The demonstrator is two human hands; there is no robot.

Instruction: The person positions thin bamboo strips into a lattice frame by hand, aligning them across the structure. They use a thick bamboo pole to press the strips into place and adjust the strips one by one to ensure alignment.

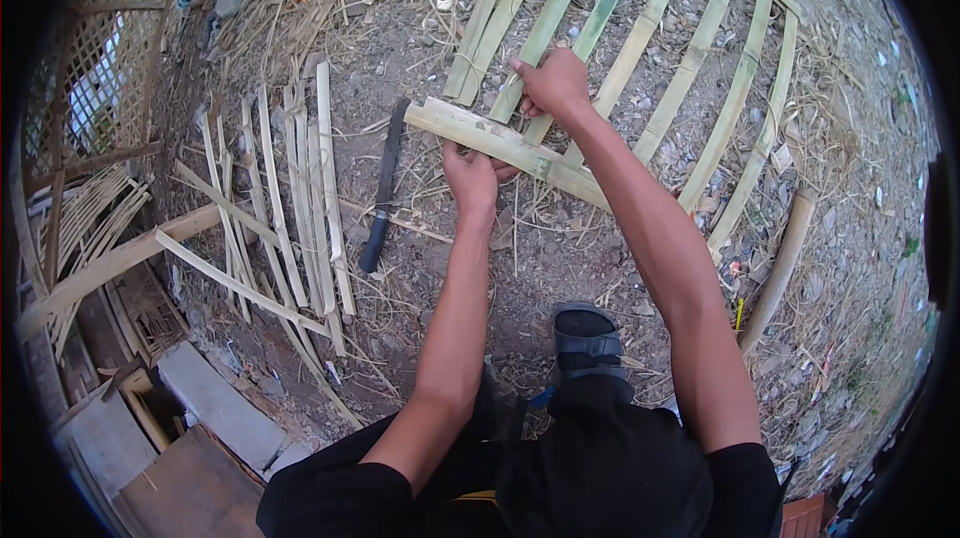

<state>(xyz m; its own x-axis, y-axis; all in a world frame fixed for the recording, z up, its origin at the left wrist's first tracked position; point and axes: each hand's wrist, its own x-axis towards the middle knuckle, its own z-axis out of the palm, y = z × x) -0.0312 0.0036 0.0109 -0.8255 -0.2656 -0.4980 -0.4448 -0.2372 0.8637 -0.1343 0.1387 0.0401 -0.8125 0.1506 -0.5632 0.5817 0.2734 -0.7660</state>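
A frame of pale green bamboo slats [641,41] lies on the ground ahead of me, the slats running away from a split bamboo crosspiece [513,149] along its near edge. My left hand [470,181] grips that crosspiece from below near its left end, with some fingers hidden under it. Just beyond the crosspiece, my right hand [556,88] is closed over the slats, its thumb pointing left. What its fingers hold is hidden by the hand. To the left of the crosspiece lies a long dark-bladed knife with a black handle [374,242], touched by neither hand.
Several split bamboo strips [272,196] lie loosely piled on the left. A round bamboo pole [778,273] rests on the ground at right. Grey blocks [219,404] and a wooden beam [95,278] are at the lower left. My sandalled foot [586,338] stands below the frame.
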